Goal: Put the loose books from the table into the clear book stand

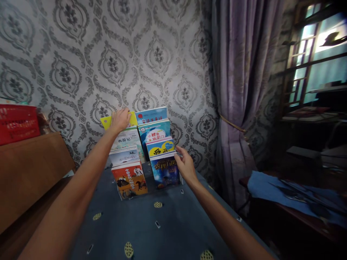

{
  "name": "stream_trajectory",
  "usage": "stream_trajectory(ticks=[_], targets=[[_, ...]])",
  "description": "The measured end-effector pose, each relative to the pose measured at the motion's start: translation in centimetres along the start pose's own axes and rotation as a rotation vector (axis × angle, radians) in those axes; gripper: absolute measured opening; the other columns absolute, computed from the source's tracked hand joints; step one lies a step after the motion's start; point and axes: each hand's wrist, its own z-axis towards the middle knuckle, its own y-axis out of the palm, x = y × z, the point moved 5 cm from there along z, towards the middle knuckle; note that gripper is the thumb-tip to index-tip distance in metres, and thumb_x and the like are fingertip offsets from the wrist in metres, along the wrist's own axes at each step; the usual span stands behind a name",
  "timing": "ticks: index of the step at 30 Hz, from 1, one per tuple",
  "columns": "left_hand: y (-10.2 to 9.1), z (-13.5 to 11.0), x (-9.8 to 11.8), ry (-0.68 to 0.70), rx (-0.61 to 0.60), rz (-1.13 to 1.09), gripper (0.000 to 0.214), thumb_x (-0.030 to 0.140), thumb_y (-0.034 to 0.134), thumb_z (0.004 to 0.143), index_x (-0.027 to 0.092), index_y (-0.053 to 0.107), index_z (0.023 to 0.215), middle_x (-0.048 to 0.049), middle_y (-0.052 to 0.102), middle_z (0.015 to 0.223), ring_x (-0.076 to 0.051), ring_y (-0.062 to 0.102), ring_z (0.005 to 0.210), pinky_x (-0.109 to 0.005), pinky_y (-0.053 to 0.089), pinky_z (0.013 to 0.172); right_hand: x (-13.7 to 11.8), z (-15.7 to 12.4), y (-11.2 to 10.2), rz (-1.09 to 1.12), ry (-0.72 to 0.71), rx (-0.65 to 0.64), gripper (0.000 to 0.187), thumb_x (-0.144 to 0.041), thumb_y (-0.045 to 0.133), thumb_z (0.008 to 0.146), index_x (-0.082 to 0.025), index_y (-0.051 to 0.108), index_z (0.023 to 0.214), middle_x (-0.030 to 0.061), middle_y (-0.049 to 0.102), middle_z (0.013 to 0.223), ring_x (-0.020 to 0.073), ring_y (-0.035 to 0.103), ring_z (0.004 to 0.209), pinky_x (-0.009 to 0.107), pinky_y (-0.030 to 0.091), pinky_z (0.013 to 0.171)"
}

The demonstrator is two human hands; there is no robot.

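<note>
Two rows of picture books stand stepped in a rack on a blue patterned cloth (162, 231). My left hand (120, 119) reaches to the back of the left row, its fingers closed over the top edge of a yellow book (106, 121). In front of it stand a pale book (127, 139) and an orange book (130, 179) at the front. My right hand (184, 164) is at the right side of the right row, fingers apart, touching the edge of a dark blue book (165, 171) at the front. Behind that one stand a yellow-and-blue book (159, 146) and teal books (153, 130).
A wooden cabinet (29, 169) with a red box (17, 122) on top stands at the left. Patterned wallpaper is behind the books. A purple curtain (238, 90) hangs at the right, beside a window (317, 54) and a dark table with blue fabric (287, 195).
</note>
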Motion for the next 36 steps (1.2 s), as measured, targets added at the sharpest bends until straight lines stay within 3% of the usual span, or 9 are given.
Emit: stream_trajectory(ticks=[5,9,14,18,24,31,36], targets=[[-1.7,-2.0,1.8,0.097,0.194,-0.040,0.033,0.026,0.041,0.099,0.015,0.055,0.127,-0.0163,0.062,0.129,-0.031,0.051,0.124,-0.054,0.032,0.111,1.1,-0.8,-0.2,0.010,0.037,0.031,0.044,-0.034,0.052,0.085,-0.018,0.064,0.124,0.0150,0.068,0.126,0.0302,0.064,0.117,0.050,0.053,0.099],[-1.8,-5.5,4.6,0.259,0.219,-0.077,0.032,0.022,0.040,0.100,0.013,0.056,0.126,-0.0154,0.059,0.130,-0.028,0.050,0.124,-0.049,0.036,0.111,2.0,-1.3,-0.5,-0.024,0.070,0.006,0.046,-0.034,0.052,0.085,-0.016,0.064,0.124,0.0174,0.066,0.128,0.0312,0.062,0.120,0.050,0.052,0.100],[1.4,-11.7,8.2,0.431,0.130,-0.169,0.030,0.016,0.038,0.098,0.018,0.060,0.119,-0.0136,0.062,0.124,-0.026,0.054,0.122,-0.044,0.042,0.110,3.5,-1.5,-0.8,-0.049,0.092,0.021,0.045,-0.035,0.051,0.085,-0.017,0.064,0.124,0.0171,0.066,0.128,0.0303,0.063,0.119,0.049,0.053,0.098],[4.4,-15.0,9.5,0.436,0.030,-0.239,0.038,0.011,0.038,0.096,0.015,0.053,0.130,-0.0164,0.058,0.134,-0.027,0.051,0.129,-0.047,0.044,0.110,3.7,-0.7,-0.5,-0.106,0.054,0.015,0.046,-0.038,0.052,0.086,-0.018,0.063,0.126,0.0150,0.067,0.127,0.0307,0.063,0.117,0.051,0.051,0.100],[5.4,-15.0,8.6,0.243,0.032,-0.350,0.043,0.018,0.037,0.097,0.013,0.044,0.139,-0.0216,0.044,0.148,-0.032,0.044,0.138,-0.052,0.043,0.111,2.5,2.3,-0.2,-0.139,-0.014,0.006,0.050,-0.039,0.052,0.087,-0.016,0.062,0.130,0.0158,0.064,0.134,0.0325,0.059,0.123,0.053,0.046,0.106],[4.3,-13.7,7.6,0.201,0.067,-0.382,0.038,0.019,0.036,0.098,0.016,0.049,0.134,-0.0202,0.044,0.148,-0.032,0.040,0.142,-0.057,0.037,0.116,3.1,5.5,0.7,-0.085,-0.001,-0.065,0.052,-0.039,0.057,0.087,-0.021,0.060,0.135,0.0108,0.063,0.138,0.0302,0.057,0.129,0.051,0.046,0.109],[3.9,-15.1,8.1,0.197,0.030,-0.449,0.039,0.018,0.035,0.098,0.016,0.049,0.134,-0.0183,0.047,0.145,-0.030,0.044,0.138,-0.053,0.042,0.113,4.0,5.8,1.2,-0.047,0.036,-0.097,0.051,-0.036,0.057,0.087,-0.018,0.059,0.135,0.0129,0.062,0.140,0.0303,0.057,0.130,0.051,0.045,0.110]])
